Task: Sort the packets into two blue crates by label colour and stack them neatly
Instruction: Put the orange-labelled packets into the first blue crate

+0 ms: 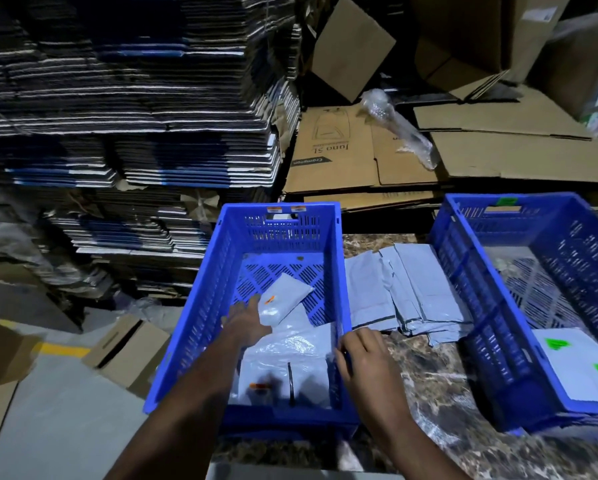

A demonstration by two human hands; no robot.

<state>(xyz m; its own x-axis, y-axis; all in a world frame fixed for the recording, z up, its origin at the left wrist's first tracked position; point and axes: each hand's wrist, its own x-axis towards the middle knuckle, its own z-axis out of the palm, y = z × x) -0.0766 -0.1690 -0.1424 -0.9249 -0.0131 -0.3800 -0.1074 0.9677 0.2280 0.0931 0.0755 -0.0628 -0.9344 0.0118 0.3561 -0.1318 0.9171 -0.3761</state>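
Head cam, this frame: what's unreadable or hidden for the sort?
- Right crate: near right corner cut off by the frame edge, so the green-labelled packets show only in part.
- Lower orange label in left crate: motion-blurred, unreadable.
- Grey packets between crates: no labels visible.
- Right hand at the crate wall: grip unclear.

Readable print on one flattened carton

Upside-down "Juna 5L" and the brand "Crompton" are showing on the flattened cardboard box (pixel 328 150) at upper centre of the frame; coloured packet labels are staying unreadable.
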